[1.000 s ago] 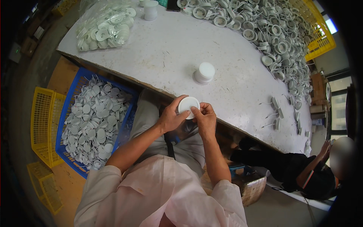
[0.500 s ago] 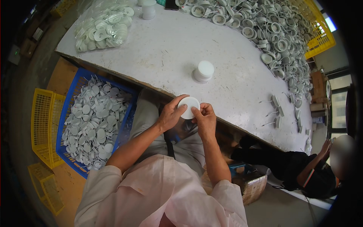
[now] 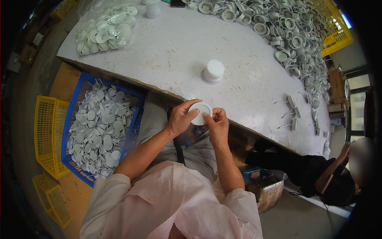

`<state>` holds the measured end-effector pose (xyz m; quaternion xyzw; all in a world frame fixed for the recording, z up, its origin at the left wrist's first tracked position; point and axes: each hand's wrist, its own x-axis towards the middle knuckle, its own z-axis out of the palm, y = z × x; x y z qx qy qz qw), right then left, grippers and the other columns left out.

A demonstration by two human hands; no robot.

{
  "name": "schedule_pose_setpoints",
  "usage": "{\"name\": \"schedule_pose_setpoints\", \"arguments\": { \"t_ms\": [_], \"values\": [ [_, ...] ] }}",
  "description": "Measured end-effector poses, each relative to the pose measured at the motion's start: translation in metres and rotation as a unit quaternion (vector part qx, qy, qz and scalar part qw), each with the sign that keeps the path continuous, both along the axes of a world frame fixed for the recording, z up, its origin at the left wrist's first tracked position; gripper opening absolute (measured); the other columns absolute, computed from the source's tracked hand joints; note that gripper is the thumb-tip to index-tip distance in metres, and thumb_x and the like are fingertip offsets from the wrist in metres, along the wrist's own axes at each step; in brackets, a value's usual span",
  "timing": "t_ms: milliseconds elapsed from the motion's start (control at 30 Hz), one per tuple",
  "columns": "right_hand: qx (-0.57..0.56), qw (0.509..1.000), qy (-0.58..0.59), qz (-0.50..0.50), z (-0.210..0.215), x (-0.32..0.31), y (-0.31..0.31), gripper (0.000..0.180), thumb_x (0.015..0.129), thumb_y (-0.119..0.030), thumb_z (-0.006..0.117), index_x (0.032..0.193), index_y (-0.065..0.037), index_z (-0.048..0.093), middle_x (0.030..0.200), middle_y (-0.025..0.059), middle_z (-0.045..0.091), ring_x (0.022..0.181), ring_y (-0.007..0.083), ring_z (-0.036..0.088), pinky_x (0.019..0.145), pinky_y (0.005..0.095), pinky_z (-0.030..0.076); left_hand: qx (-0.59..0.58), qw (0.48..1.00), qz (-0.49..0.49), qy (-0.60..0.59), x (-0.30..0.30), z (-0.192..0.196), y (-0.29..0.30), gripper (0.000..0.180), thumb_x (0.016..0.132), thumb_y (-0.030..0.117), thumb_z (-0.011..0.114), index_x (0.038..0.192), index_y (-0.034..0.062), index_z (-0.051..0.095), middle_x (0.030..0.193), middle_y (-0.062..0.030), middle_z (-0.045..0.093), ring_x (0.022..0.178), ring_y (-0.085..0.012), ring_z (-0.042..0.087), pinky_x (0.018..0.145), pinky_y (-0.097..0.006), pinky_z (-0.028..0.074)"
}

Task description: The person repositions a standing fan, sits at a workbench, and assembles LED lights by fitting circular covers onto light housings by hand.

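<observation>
Just off the table's near edge, I hold a round white lamp cover (image 3: 201,108) between both hands. My left hand (image 3: 181,119) grips its left side, with the thumb laid on the face. On its right side, my right hand (image 3: 217,125) presses with the thumb while the other fingers curl behind. A rim shows around the cover's face; its underside is hidden. Beyond my hands, a short stack of white discs (image 3: 215,70) stands on the table (image 3: 175,51).
Left below the table, a blue basket (image 3: 69,133) holds many small round lamps with wires, beside yellow crates (image 3: 45,135). Lamp housings (image 3: 296,42) heap at the far right. A clear bag of white rings (image 3: 104,36) lies far left. Another person (image 3: 318,175) is at right.
The cover stays in both hands, and its rim shows more distinctly now. The whole view has shifted slightly; my hands keep almost the same pose.
</observation>
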<state>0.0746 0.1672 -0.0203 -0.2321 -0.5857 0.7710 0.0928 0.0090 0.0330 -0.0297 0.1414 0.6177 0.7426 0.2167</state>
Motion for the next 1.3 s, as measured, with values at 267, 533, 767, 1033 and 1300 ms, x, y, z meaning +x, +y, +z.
{"name": "schedule_pose_setpoints", "arguments": {
  "t_ms": [267,533,767,1033,1300],
  "values": [
    [0.101,0.992,-0.070,-0.011,0.012,-0.002,0.000,0.022,0.080,-0.004,0.067,0.087,-0.006,0.047,0.070,-0.0015,0.053,0.058,0.0045,0.050,0.050,0.0177,0.041,-0.033,0.999,-0.037,0.020,0.001,0.002,-0.002,0.051,0.075,0.004,0.065,0.123,0.0003,0.049,0.108,-0.0083,0.059,0.098,-0.0137,0.057,0.085,-0.027,0.047],
    [0.437,0.887,-0.026,-0.148,0.006,0.014,0.085,0.037,0.078,-0.013,0.070,0.110,-0.003,0.054,0.097,0.0051,0.057,0.080,0.0146,0.053,0.069,0.0282,0.046,-0.051,0.988,0.145,0.021,-0.030,-0.021,-0.076,0.042,0.078,0.008,0.063,0.118,-0.0004,0.052,0.107,-0.0086,0.059,0.096,-0.0156,0.057,0.086,-0.028,0.045],
    [0.611,0.579,-0.239,-0.484,-0.006,0.083,0.317,0.078,0.069,-0.035,0.075,0.130,-0.001,0.041,0.127,0.0229,0.046,0.122,0.0371,0.039,0.103,0.0454,0.030,-0.201,0.901,0.362,-0.127,-0.062,-0.133,-0.291,0.032,0.085,0.016,0.059,0.114,0.0054,0.055,0.097,-0.0061,0.060,0.080,-0.0150,0.057,0.065,-0.029,0.047],
    [0.455,0.707,-0.322,-0.436,-0.006,0.100,0.357,0.085,0.066,-0.041,0.071,0.134,0.000,0.039,0.128,0.0259,0.047,0.119,0.0384,0.045,0.099,0.0426,0.037,-0.213,0.801,0.479,-0.290,-0.012,-0.245,-0.513,0.035,0.076,0.018,0.061,0.107,0.0014,0.058,0.090,-0.0103,0.061,0.073,-0.0215,0.059,0.059,-0.035,0.048],
    [0.548,0.701,-0.035,-0.455,-0.010,0.091,0.279,0.078,0.069,-0.012,0.075,0.134,0.004,0.035,0.130,0.0213,0.043,0.119,0.0322,0.046,0.097,0.0358,0.040,-0.610,0.710,0.341,0.088,-0.018,-0.262,-0.529,0.038,0.081,0.019,0.062,0.109,-0.0060,0.057,0.103,-0.0148,0.062,0.094,-0.0224,0.060,0.080,-0.032,0.047]
  ]
}}
